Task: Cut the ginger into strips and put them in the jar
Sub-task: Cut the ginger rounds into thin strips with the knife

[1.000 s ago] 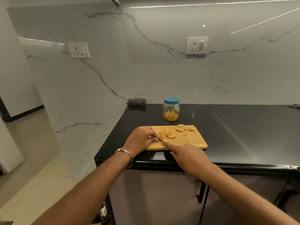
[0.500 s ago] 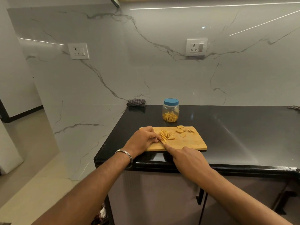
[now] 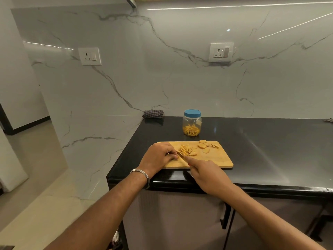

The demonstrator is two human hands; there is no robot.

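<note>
A wooden cutting board [image 3: 216, 159] lies on the black counter near its front edge. On it sit a pile of ginger strips [image 3: 186, 149] and several round ginger slices [image 3: 202, 145]. My left hand [image 3: 158, 157] rests on the board's left part with fingers curled, pinching a piece of ginger against the board. My right hand [image 3: 207, 175] grips a knife [image 3: 180, 155] whose blade tip shows between both hands, beside the strips. A clear jar with a blue lid [image 3: 192, 123] stands behind the board, lid on, with strips inside.
A checked cloth [image 3: 153, 113] lies at the counter's back left corner against the marble wall. The black counter [image 3: 270, 150] extends to the right. Its left edge drops to the floor. Two wall sockets sit above.
The knife blade has shifted slightly left toward my left fingertips, which drew back a little. The head camera tilted slightly. Strips, slices and jar stay where they were.
</note>
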